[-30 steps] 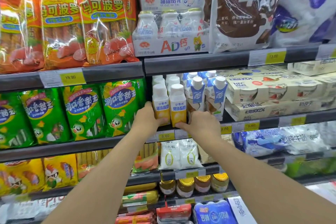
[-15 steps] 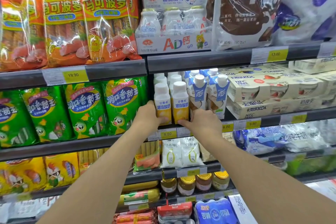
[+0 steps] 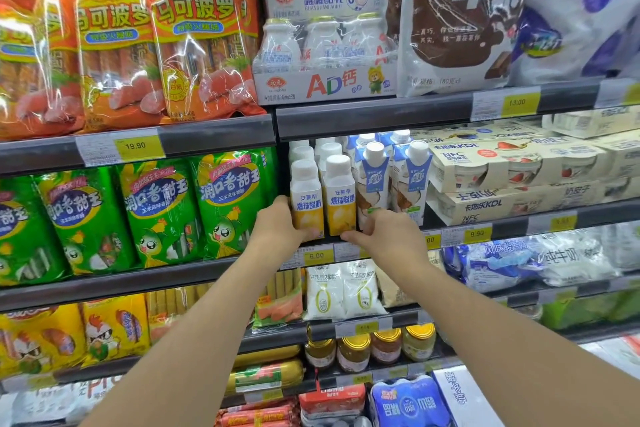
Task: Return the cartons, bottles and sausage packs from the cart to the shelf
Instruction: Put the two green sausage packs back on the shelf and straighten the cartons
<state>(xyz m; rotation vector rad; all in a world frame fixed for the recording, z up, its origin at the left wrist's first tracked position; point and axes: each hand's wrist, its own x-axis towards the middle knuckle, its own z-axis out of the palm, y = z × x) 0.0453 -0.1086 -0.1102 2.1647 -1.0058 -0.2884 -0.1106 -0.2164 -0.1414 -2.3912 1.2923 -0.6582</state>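
Hands flank two yellow bottles on shelf: left hand grips left bottle, right hand pinches right.

shelf w/ bottles, cartons

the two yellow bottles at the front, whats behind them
Behind the two yellow bottles stand more white-capped bottles in rows, only their caps and shoulders showing. How far the rows run back is hidden. The left hand and right hand cover the front bottles' bases.
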